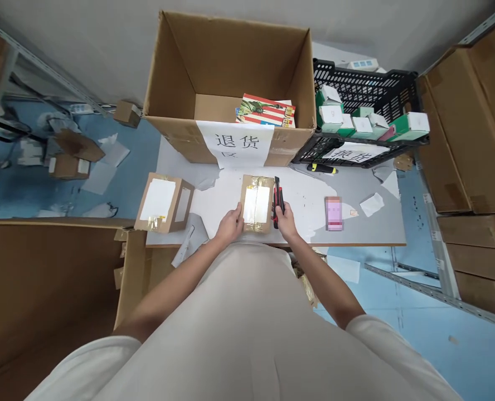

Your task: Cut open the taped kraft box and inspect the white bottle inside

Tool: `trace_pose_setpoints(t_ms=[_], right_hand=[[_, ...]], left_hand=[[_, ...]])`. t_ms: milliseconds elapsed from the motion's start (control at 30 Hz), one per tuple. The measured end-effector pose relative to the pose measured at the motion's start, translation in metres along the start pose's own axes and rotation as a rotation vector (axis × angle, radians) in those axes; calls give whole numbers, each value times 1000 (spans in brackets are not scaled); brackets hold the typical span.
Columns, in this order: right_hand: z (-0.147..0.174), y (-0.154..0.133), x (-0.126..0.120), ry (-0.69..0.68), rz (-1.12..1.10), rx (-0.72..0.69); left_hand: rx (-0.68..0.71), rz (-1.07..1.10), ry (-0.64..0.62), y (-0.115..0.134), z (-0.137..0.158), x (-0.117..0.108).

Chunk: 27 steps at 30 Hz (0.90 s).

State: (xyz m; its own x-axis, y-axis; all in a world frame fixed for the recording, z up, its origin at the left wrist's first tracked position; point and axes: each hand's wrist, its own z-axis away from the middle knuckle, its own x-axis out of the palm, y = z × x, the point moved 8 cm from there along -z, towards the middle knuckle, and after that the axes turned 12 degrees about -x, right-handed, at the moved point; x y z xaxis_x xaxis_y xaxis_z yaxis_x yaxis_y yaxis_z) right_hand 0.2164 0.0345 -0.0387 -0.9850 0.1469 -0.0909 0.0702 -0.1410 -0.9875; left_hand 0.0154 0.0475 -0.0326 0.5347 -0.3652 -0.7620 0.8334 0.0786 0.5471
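A small cardboard box [257, 204], taped over and bearing a white label, lies on the table in front of me. My left hand [229, 225] is closed on its lower left edge, thumb uppermost. A black and red utility knife [278, 200] points away from me at the box's right side, with my right hand [286, 223] wrapped round its handle. Whether the blade is out I cannot tell. To the left stands a second, larger taped box [164, 203] with a white label. A pink-purple card or packet [334, 214] lies right of my right hand.
Behind stands a large open carton [176, 136] with red-striped packets inside. A black crate [381, 83] of green and white boxes is beside it, a black and yellow tool [321, 168] before it. Paper scraps [372, 204] lie on the table [356, 236]. Another big carton [55, 278] flanks me left.
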Motion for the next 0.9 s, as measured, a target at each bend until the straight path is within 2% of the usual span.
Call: trace_pose_setpoints(t_ms=[100, 200, 300, 367, 467, 567, 667, 767, 900], right_hand=[[-6, -2, -6, 13, -11, 19], [-5, -3, -7, 16, 46, 15], [10, 4, -12, 53, 5, 56], [28, 12, -17, 101, -54, 127], [64, 31, -21, 154, -165, 306], [90, 46, -12, 161, -364, 464], [95, 49, -5, 201, -520, 479], [83, 45, -9, 240, -553, 431], [45, 32, -29, 279, -451, 293]], left_hand=[[-9, 117, 15, -9, 9, 5], [-26, 139, 18, -10, 13, 8], [-20, 110, 62, -5, 3, -1], [2, 78, 111, 2, -17, -14], [50, 45, 113, 16, -63, -32], [120, 2, 36, 30, -107, -41], [89, -29, -79, 31, -130, -37], [9, -13, -31, 19, -126, -42], [-177, 32, 146, -15, -83, -54]])
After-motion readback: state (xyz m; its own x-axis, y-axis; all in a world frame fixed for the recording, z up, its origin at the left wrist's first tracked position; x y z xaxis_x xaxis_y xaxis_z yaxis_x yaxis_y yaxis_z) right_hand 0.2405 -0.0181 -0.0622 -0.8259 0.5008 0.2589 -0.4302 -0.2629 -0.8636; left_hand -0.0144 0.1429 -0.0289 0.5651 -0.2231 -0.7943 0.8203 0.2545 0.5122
